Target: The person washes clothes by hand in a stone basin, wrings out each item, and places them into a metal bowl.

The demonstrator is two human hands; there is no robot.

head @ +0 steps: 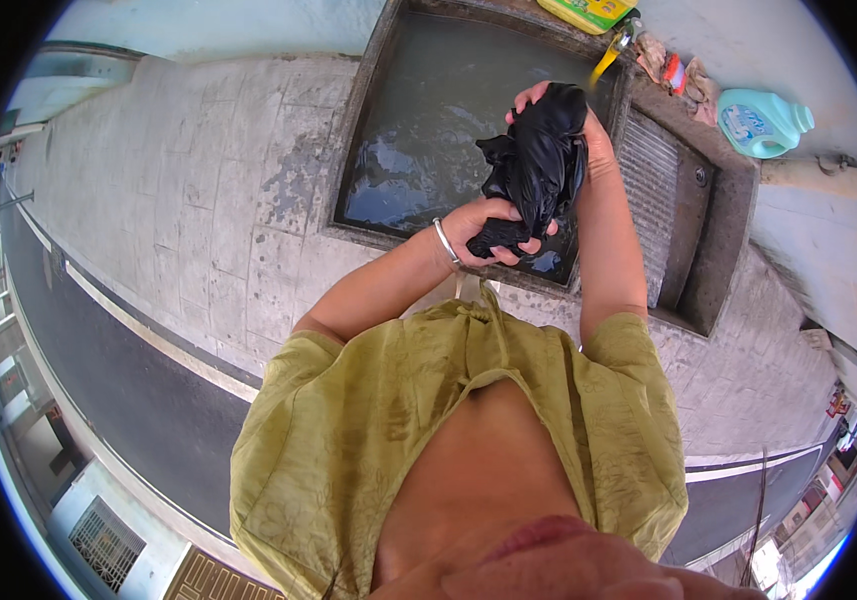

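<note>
A bunched black wet cloth is held between both hands above a stone basin of cloudy water. My left hand, with a silver bangle at the wrist, grips the lower end of the cloth near the basin's front edge. Around the upper end, my right hand is closed, and some of its fingers show past the cloth's far left side. Folds of the cloth hide parts of both palms. Whether the cloth touches the water is hard to tell.
A tap with a yellow spout reaches over the basin's back right corner. To the right lies a ribbed stone washboard in a shallow trough. Along the ledge stand a light-blue detergent bottle, crumpled rags and a yellow-green container.
</note>
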